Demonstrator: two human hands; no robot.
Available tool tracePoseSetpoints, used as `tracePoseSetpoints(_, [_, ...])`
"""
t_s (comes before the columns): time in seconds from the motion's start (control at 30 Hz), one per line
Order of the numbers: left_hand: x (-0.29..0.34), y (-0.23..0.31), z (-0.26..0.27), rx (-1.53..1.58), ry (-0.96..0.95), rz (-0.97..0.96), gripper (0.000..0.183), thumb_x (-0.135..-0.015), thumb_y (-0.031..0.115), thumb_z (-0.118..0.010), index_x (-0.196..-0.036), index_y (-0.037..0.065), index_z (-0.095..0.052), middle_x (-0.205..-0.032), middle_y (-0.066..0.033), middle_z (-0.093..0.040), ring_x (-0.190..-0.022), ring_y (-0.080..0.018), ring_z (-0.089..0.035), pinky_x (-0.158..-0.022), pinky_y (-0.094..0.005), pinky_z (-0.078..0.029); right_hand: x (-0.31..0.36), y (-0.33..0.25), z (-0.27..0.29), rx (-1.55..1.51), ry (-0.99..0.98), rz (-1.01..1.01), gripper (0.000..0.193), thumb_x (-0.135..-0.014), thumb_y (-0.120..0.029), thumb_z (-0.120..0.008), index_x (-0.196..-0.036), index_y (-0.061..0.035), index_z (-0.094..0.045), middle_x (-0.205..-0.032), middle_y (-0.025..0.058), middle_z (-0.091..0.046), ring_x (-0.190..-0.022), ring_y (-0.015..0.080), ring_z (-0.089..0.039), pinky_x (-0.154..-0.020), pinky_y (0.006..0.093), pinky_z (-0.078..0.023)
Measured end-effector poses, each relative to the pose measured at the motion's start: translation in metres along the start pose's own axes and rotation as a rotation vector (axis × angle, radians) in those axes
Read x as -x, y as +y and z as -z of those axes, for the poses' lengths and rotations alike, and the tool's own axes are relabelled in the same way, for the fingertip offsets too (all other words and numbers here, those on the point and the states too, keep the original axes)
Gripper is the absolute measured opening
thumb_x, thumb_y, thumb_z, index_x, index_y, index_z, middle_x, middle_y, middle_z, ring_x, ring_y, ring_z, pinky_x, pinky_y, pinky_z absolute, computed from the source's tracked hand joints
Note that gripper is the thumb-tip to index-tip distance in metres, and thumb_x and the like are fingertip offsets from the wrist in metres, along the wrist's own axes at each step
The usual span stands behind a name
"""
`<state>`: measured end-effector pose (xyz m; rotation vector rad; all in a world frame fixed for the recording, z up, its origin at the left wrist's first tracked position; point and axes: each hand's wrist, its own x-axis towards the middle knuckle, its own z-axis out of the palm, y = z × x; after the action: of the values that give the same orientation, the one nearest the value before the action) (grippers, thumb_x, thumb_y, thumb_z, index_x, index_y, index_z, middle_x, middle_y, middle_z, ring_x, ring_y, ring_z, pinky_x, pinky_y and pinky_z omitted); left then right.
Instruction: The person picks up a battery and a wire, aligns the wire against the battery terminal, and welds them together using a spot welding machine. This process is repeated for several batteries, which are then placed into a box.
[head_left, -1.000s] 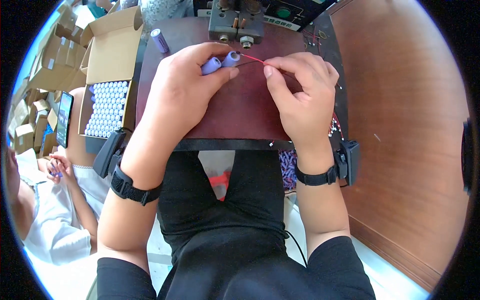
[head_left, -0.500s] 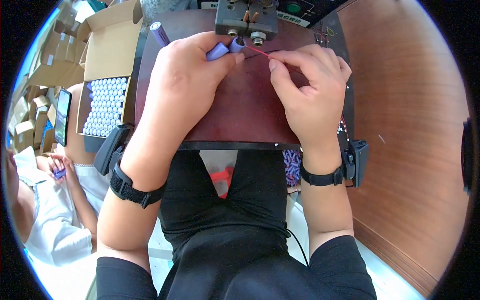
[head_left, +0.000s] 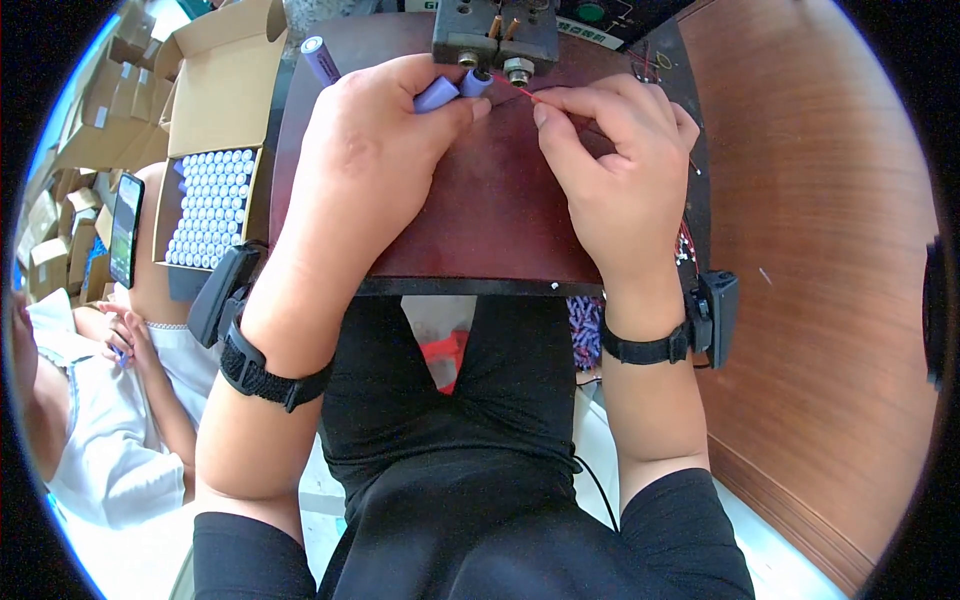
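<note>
Two purple cylindrical battery cells are held between the thumb and fingers of my left hand point(head_left: 365, 140). One battery cell point(head_left: 436, 95) lies across the grip; the other battery cell point(head_left: 476, 86) has its end right beneath the grey machine head point(head_left: 470, 38), which carries copper pins and metal nuts. My right hand point(head_left: 630, 150) pinches a thin red wire point(head_left: 525, 92) between thumb and index finger. The wire runs up and left toward the end of the second cell; whether it touches is too small to tell. My left index fingertip is hidden behind the machine head.
Beyond my left hand stands another purple cell point(head_left: 320, 62). An open cardboard box point(head_left: 225, 95) of upright cells is at the left, near a seated person point(head_left: 120, 420) and a phone point(head_left: 126, 230). Wires and scraps line the dark red tabletop's point(head_left: 500, 230) right side, by a wooden panel point(head_left: 810, 250).
My right hand has moved slightly up and left with the red wire, and less of the wire shows. My left hand keeps its grip on the cells, almost still.
</note>
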<state>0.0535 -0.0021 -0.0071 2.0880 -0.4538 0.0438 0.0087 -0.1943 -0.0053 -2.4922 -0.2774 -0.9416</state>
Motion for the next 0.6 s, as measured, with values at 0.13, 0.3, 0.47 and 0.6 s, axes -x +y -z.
tracePoseSetpoints(0.13, [-0.001, -0.001, 0.0, -0.013, 0.017, -0.012, 0.025, -0.089, 0.021, -0.077, -0.104, 0.001, -0.075, -0.079, -0.0147, -0.068, -0.073, -0.0266, -0.062, -0.068, -0.0358, -0.052, -0.001, 0.0, -0.001, 0.004, 0.006, 0.019, 0.005, -0.079, -0.021, -0.078, -0.08, -0.0154, -0.078, -0.082, -0.0009, -0.068, -0.087, 0.0223, -0.062, -0.09, 0.0388, -0.038])
tracePoseSetpoints(0.3, [0.0, -0.002, 0.002, -0.018, -0.012, -0.041, 0.027, -0.091, 0.021, -0.077, -0.109, 0.001, -0.075, -0.076, -0.0071, -0.069, -0.07, -0.0104, -0.058, -0.068, -0.03, -0.05, 0.0, 0.001, 0.0, -0.006, -0.011, -0.004, 0.006, -0.08, -0.021, -0.078, -0.082, -0.0156, -0.078, -0.083, -0.0006, -0.068, -0.088, 0.0225, -0.063, -0.09, 0.0391, -0.038])
tracePoseSetpoints(0.47, [0.001, 0.003, 0.004, -0.045, -0.005, 0.011, 0.033, -0.091, 0.024, -0.076, -0.113, 0.0, -0.075, -0.081, -0.0115, -0.072, -0.073, -0.0138, -0.063, -0.072, -0.033, -0.052, 0.002, -0.001, 0.0, -0.01, -0.033, -0.01, 0.007, -0.085, -0.018, -0.076, -0.087, -0.0113, -0.076, -0.086, 0.0009, -0.069, -0.088, 0.0203, -0.064, -0.094, 0.038, -0.036])
tracePoseSetpoints(0.6, [0.009, 0.008, 0.007, -0.06, -0.01, 0.009, 0.034, -0.092, 0.024, -0.076, -0.116, 0.0, -0.074, -0.087, -0.0111, -0.074, -0.076, -0.0142, -0.065, -0.073, -0.0327, -0.053, 0.002, -0.005, 0.008, -0.004, -0.081, -0.054, 0.007, -0.085, -0.017, -0.075, -0.085, -0.0109, -0.075, -0.085, 0.0008, -0.069, -0.085, 0.0206, -0.063, -0.095, 0.0381, -0.036])
